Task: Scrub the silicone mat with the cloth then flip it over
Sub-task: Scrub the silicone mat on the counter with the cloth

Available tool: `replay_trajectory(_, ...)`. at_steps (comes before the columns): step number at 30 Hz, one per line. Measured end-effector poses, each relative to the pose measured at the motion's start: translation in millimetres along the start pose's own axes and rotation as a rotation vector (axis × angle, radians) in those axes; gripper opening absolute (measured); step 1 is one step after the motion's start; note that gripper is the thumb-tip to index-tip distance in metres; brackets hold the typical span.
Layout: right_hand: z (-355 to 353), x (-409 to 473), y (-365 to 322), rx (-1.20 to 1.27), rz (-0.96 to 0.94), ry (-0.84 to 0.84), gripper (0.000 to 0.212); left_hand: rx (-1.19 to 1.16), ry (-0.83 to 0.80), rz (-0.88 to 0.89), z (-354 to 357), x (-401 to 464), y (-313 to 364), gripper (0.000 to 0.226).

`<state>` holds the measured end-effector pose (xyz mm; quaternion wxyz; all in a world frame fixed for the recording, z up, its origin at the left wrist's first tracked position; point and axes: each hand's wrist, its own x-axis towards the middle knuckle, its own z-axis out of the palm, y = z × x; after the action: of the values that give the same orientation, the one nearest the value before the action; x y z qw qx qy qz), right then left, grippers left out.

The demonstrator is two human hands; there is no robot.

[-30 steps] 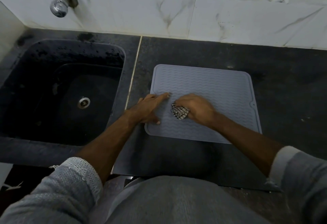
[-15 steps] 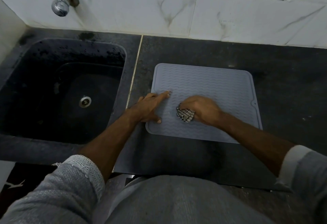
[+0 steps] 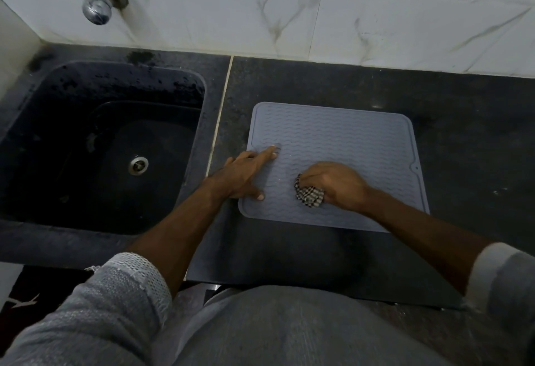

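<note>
While the left hand (image 3: 246, 173) lies flat with its fingers straight and spread, it presses down on the near left part of the grey silicone mat (image 3: 347, 145). Its pointer fingertip touches the wavy lines on the mat, and its thumb tip touches the mat close to the near left corner. The mat lies flat on the dark countertop (image 3: 463, 111), ridged side up, and most of it spreads out past the fingertips of both hands, toward the white marble wall tiles (image 3: 405, 27). The right hand (image 3: 335, 183) has its fingers curled tight around a balled-up checked cloth (image 3: 309, 194). The cloth pokes out on the thumb side of that hand and touches the mat. The two hands are near each other but apart, with bare mat between the left thumb and the cloth. A small tab with a hole (image 3: 416, 168) sits on the mat's right edge, well to the right of the right hand's knuckles. To the left of the left hand is a black sink (image 3: 72, 111) with a round metal drain (image 3: 138, 164). A shiny tap (image 3: 97, 8) hangs over the far side of the sink. Both arms wear grey sleeves (image 3: 115, 293) pushed up.
</note>
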<state>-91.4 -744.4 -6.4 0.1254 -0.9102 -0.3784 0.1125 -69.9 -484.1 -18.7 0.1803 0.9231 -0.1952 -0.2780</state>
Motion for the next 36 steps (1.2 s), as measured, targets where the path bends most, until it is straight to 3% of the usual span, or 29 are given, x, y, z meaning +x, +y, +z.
replay_trajectory(6,16,53,-34,0.054,-0.050,0.006,0.030,-0.002,0.003,0.009,1,0,1,0.120)
replay_trajectory(13,4,-2,2,0.014,0.006,0.010,0.033,-0.017,0.011,0.012,3,-1,-4,0.117)
replay_trajectory(22,19,53,-39,0.061,-0.019,0.081,0.031,-0.007,0.007,0.027,1,-1,1,0.123)
replay_trajectory(28,15,5,-6,0.025,-0.023,0.103,0.039,-0.027,0.024,0.048,2,-5,-2,0.117)
replay_trajectory(36,14,-6,2,0.064,0.002,0.078,0.042,-0.124,0.193,0.115,6,-19,-17,0.118)
